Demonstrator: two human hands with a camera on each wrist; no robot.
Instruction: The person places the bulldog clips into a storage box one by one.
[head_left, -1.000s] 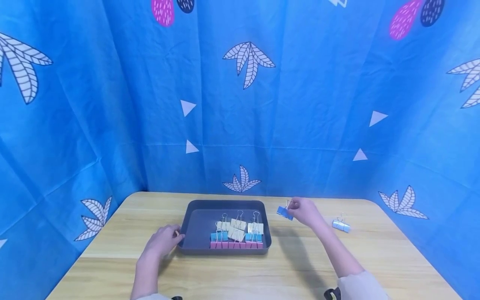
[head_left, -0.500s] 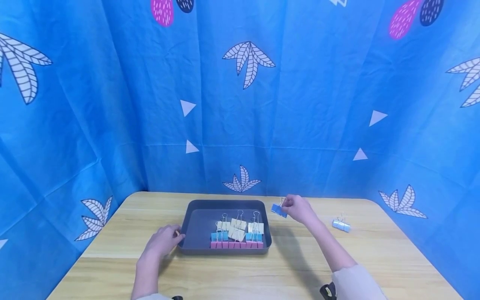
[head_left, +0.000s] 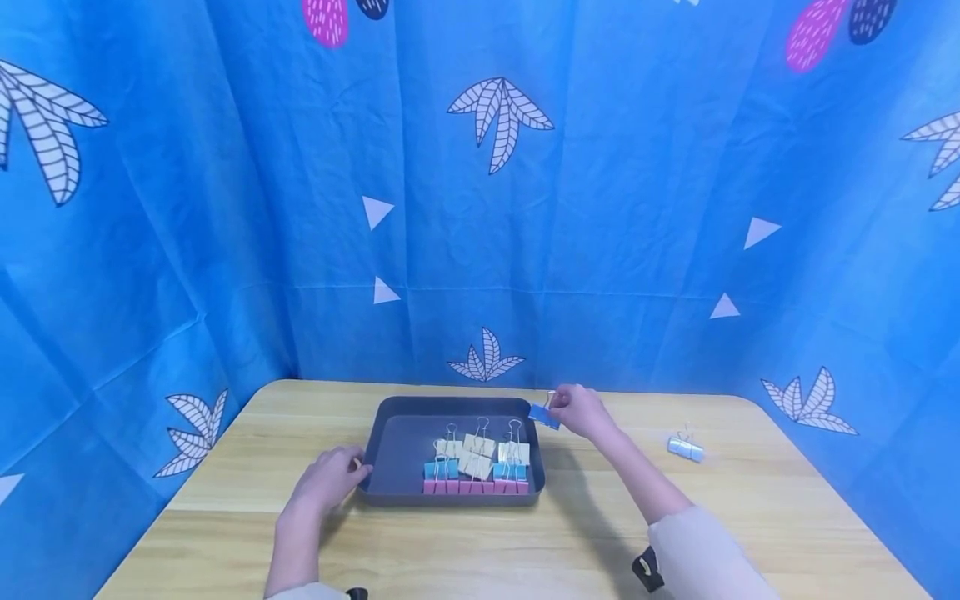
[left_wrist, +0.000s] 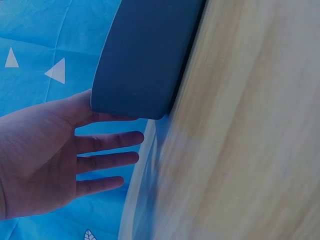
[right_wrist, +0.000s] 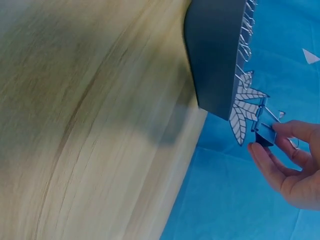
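Note:
In the head view my right hand point(head_left: 582, 410) pinches a blue binder clip point(head_left: 544, 416) close by the back right corner of the dark grey tray point(head_left: 405, 502). The right wrist view has the same clip point(right_wrist: 265, 133) between thumb and fingers, just beyond the tray's wall. My left hand point(head_left: 324, 481) rests against the tray's left rim. Its fingers are straight and spread in the left wrist view, the thumb partly hidden behind the tray point(left_wrist: 142, 60). Inside the tray lie cream binder clips point(head_left: 475, 464), teal clips point(head_left: 510, 472) and pink clips point(head_left: 476, 487), wire handles upward.
A light blue binder clip point(head_left: 686, 449) lies on the wooden table point(head_left: 420, 554) at the right. Behind the table hangs a blue patterned curtain point(head_left: 622, 208). The tray's left part shows bare bottom.
The right hand has moved left with the blue binder clip, from over the table to the tray's right edge. The left hand and the tray stay put. The head view has shifted slightly.

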